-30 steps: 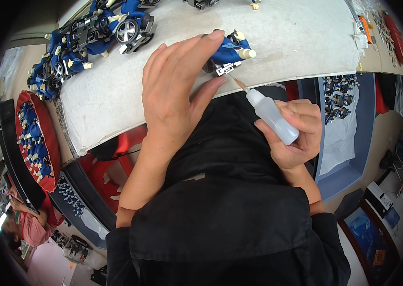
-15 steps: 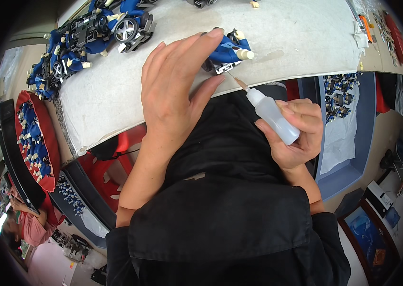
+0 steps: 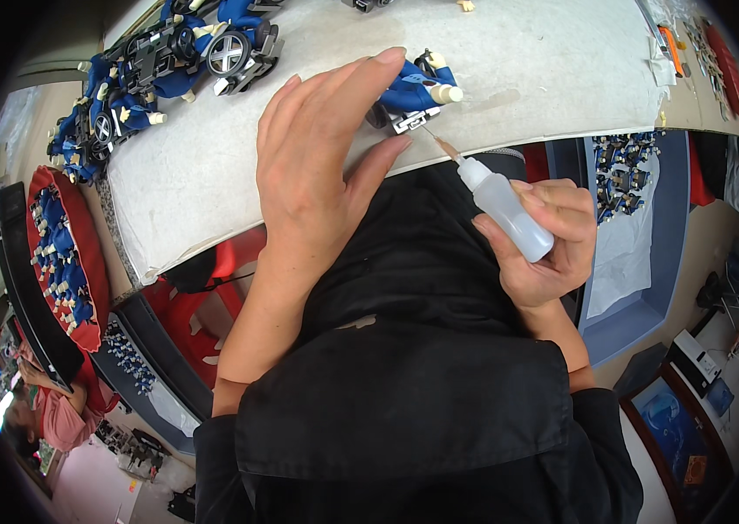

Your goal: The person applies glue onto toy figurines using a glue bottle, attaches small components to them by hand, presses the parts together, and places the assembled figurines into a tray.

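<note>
- We see a small white squeeze bottle with a thin needle tip, unlabelled, in the right hand.
- At lower right, on the floor, we see a flat blue picture panel framed in dark red.

left hand: centre-top of frame, flat, palm down, fingers spread and extended | right hand: right of centre, fingers curled in a closed grip | both forearms rise from the lower edge
</note>
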Demonstrator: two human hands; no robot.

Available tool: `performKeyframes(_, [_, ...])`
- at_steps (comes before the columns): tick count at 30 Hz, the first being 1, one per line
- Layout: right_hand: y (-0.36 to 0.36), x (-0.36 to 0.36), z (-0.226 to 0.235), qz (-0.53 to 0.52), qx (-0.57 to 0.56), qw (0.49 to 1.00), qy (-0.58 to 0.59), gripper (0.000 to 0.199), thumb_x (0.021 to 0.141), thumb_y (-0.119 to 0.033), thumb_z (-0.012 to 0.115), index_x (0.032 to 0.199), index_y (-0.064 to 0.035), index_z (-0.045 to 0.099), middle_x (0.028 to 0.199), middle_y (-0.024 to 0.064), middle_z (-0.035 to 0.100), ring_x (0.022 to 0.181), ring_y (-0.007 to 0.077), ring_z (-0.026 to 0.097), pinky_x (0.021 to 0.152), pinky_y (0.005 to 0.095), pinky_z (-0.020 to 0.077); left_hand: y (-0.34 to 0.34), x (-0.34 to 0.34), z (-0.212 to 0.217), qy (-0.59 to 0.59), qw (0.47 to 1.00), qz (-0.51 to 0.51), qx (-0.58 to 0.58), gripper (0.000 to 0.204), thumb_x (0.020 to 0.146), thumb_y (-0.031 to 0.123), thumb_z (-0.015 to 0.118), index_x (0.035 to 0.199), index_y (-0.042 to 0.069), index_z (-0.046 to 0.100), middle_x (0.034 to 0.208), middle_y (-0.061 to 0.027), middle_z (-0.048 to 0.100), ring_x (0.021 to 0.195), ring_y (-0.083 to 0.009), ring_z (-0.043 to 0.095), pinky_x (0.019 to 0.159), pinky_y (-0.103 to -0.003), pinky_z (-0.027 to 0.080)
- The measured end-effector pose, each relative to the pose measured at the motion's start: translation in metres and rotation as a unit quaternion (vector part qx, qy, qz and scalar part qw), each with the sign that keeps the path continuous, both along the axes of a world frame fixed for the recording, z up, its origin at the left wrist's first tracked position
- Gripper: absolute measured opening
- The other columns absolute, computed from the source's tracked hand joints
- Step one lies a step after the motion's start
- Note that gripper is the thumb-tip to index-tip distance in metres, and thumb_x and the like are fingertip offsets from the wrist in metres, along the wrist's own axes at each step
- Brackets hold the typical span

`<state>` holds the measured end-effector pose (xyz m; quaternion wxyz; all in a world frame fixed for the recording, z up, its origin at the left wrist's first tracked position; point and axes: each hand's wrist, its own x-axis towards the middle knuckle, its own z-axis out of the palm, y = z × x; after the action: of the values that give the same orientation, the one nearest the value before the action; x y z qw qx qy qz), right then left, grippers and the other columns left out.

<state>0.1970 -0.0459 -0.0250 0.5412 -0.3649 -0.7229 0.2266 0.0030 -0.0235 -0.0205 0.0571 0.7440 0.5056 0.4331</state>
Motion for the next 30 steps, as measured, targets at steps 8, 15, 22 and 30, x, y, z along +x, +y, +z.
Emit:
performKeyframes(8, [-0.0015, -0.0002, -0.0014, -0.002, 0.000, 1.000, 0.006, 0.044, 0.060, 0.000, 0.078, 0.096, -0.0028, 0.052, 0.088, 0.0105, 0.054, 0.074, 0.0185, 0.054, 0.065, 0.0276, 0.0439, -0.0008, -0.0011, -0.0001, 0.001, 1.000, -0.001, 0.001, 0.064, 0.062, 0.002, 0.075, 0.119, 0.005, 0.047, 0.119, -0.0120, 0.053, 0.106, -0.0229, 0.053, 0.081, -0.029, 0.048])
performKeyframes(15, [-0.0022, -0.0005, -0.0004, -0.008, 0.001, 1.000, 0.001, 0.044, 0.061, 0.000, 0.078, 0.097, -0.0031, 0.052, 0.088, 0.0102, 0.054, 0.075, 0.0185, 0.054, 0.065, 0.0279, 0.0439, -0.0026, -0.0017, 0.0006, 0.002, 1.000, 0.000, -0.007, 0.064, 0.062, 0.002, 0.075, 0.119, 0.004, 0.046, 0.120, -0.0119, 0.052, 0.107, -0.0222, 0.053, 0.080, -0.029, 0.048])
performKeyframes(22, [-0.0016, -0.0003, -0.0005, -0.008, -0.004, 1.000, -0.003, 0.044, 0.061, 0.000, 0.077, 0.097, -0.0032, 0.052, 0.088, 0.0101, 0.054, 0.075, 0.0180, 0.054, 0.065, 0.0279, 0.0439, -0.0027, -0.0015, -0.0007, -0.003, 1.000, -0.005, -0.010, 0.064, 0.063, 0.001, 0.075, 0.120, 0.003, 0.045, 0.123, -0.0117, 0.050, 0.108, -0.0219, 0.052, 0.080, -0.029, 0.049])
performKeyframes(30, [0.0031, 0.0066, 0.0053, 0.006, 0.009, 1.000, 0.007, 0.048, 0.057, 0.003, 0.079, 0.096, -0.0036, 0.051, 0.092, 0.0104, 0.052, 0.074, 0.0181, 0.056, 0.060, 0.0246, 0.0487, 0.0008, -0.0020, 0.0007, -0.008, 1.000, 0.001, -0.016, 0.064, 0.064, 0.000, 0.074, 0.120, 0.003, 0.045, 0.123, -0.0114, 0.049, 0.107, -0.0216, 0.053, 0.079, -0.029, 0.049])
